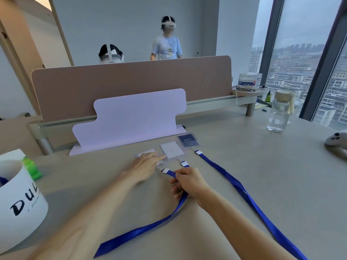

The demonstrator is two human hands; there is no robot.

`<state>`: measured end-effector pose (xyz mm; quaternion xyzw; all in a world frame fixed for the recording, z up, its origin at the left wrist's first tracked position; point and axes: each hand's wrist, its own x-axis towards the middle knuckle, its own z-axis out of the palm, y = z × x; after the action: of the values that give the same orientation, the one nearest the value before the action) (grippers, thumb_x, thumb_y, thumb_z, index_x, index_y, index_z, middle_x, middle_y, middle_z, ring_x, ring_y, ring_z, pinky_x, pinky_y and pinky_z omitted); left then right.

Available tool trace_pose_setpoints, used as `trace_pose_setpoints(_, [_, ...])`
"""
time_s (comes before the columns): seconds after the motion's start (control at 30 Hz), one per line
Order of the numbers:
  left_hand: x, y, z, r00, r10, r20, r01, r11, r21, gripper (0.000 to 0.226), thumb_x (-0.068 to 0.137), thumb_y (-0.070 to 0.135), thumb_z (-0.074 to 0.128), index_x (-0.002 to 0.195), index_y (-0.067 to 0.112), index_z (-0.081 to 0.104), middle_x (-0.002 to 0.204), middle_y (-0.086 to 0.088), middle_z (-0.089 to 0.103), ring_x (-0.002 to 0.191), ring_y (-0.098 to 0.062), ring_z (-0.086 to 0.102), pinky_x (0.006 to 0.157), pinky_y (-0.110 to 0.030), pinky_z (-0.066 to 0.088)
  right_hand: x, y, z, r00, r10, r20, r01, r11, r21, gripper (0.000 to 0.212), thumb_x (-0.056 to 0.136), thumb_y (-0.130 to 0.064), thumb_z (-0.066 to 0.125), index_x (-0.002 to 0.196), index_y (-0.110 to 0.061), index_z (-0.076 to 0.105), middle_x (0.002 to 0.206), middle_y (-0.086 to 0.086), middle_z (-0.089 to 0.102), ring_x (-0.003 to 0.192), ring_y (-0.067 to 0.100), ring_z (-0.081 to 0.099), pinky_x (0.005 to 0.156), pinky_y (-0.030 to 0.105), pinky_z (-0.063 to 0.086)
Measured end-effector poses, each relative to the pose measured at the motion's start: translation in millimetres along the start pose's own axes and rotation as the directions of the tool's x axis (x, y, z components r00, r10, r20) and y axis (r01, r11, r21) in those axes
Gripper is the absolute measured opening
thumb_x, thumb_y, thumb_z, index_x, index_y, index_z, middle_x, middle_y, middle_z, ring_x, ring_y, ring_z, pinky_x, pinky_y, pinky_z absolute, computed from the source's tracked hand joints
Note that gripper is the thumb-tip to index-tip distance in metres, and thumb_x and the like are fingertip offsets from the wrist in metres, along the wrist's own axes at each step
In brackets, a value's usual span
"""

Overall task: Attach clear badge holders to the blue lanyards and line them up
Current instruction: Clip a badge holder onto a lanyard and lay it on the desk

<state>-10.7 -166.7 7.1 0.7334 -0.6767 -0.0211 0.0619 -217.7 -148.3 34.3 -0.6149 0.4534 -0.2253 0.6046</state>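
Three clear badge holders lie in a row on the desk. The right one (187,140) holds a dark card and its blue lanyard (244,192) runs toward me. The middle holder (171,150) holds a white card, with a clip (184,163) below it. My left hand (145,165) lies flat on the left holder (145,154), fingers apart. My right hand (189,182) pinches a blue lanyard (150,228) just behind its white clip (165,170), which sits at the left holder's bottom edge.
A lilac stand (131,121) rises behind the badges, a brown divider (131,81) behind it. A white bag (18,201) and a green object (32,168) sit at left. A water bottle (279,111) and grey controller (336,141) sit at right. Two people wearing headsets are beyond the divider.
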Motion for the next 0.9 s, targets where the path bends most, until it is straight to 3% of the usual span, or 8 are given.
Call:
trace_pose_setpoints(0.2, [20.7,-4.4,2.2,1.0,0.003,-0.023,-0.004,0.999,-0.045,0.057,0.099,0.004,0.03,0.15,0.029,0.028,0.156,-0.002,0.03,0.142,-0.02,0.028,0.112,-0.03,0.026,7.5,-2.0,-3.8,1.0,0.009,0.021,-0.01,0.999,0.051,0.027,0.101,-0.01,0.036,0.086,-0.013,0.058,0.076,0.013,0.066,0.06,0.024,0.061,0.063,0.036,0.059])
trace_pose_setpoints(0.27, [23.8,-5.5,1.7,1.0,0.019,-0.02,-0.02,0.998,-0.06,0.064,0.096,0.0,0.03,0.151,0.033,0.023,0.153,-0.001,0.034,0.138,-0.022,0.031,0.107,-0.031,0.031,8.5,-3.5,-6.4,1.0,0.019,0.01,-0.019,0.998,0.055,0.028,0.101,-0.01,0.035,0.092,-0.006,0.061,0.07,0.012,0.064,0.053,0.021,0.06,0.055,0.031,0.058])
trace_pose_setpoints(0.4, [32.8,-9.0,1.7,0.998,0.048,0.047,-0.051,0.996,0.074,0.067,0.094,-0.002,0.029,0.15,0.036,0.023,0.156,-0.004,0.027,0.141,-0.024,0.025,0.108,-0.033,0.03,9.5,-4.0,-6.5,1.0,0.029,0.007,-0.03,0.999,0.036,0.03,0.102,-0.012,0.035,0.098,0.0,0.063,0.064,0.011,0.064,0.048,0.019,0.059,0.049,0.027,0.055])
trace_pose_setpoints(0.73, [52.2,-2.7,-6.0,0.997,-0.019,0.08,0.016,0.999,0.037,0.072,0.092,-0.004,0.027,0.15,0.038,0.021,0.161,0.002,0.014,0.147,-0.021,0.016,0.11,-0.037,0.033,10.8,-0.9,-9.5,0.998,0.06,0.029,-0.063,0.987,0.147,0.029,0.101,-0.009,0.036,0.098,0.001,0.063,0.072,0.012,0.067,0.063,0.023,0.065,0.074,0.041,0.061])
trace_pose_setpoints(0.83, [49.9,-1.9,-6.7,1.0,-0.022,0.008,0.021,0.998,0.067,0.074,0.091,-0.005,0.031,0.151,0.037,0.019,0.16,-0.001,0.018,0.146,-0.02,0.018,0.107,-0.036,0.034,11.5,-2.2,-10.0,0.997,0.066,0.037,-0.072,0.98,0.184,0.028,0.101,-0.008,0.036,0.1,0.0,0.063,0.079,0.013,0.068,0.071,0.024,0.067,0.08,0.045,0.06])
trace_pose_setpoints(0.9, [47.6,-4.6,-2.2,0.992,-0.02,-0.121,0.028,0.998,0.063,0.077,0.086,-0.007,0.035,0.15,0.034,0.023,0.156,-0.001,0.027,0.142,-0.021,0.027,0.106,-0.034,0.036,11.3,-2.8,-9.3,0.997,0.069,0.036,-0.074,0.979,0.19,0.027,0.101,-0.008,0.036,0.099,-0.002,0.062,0.081,0.012,0.068,0.072,0.024,0.067,0.08,0.044,0.06])
